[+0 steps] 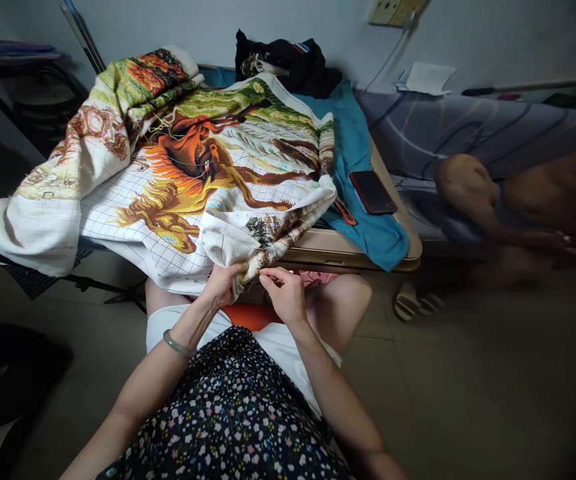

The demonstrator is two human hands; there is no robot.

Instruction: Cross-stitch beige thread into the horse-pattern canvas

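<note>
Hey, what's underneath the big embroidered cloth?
At the right edge of the embroidered cloth, a teal cloth and the table show beneath it. What lies under its middle is covered, so I can't tell.

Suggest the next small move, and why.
I'd probably ease the right hand slightly outward while the left hand steadies the cloth: the right fingertips look pinched at its folded edge, and the left grips just beside them. Anything pinched is too small to see.
</note>
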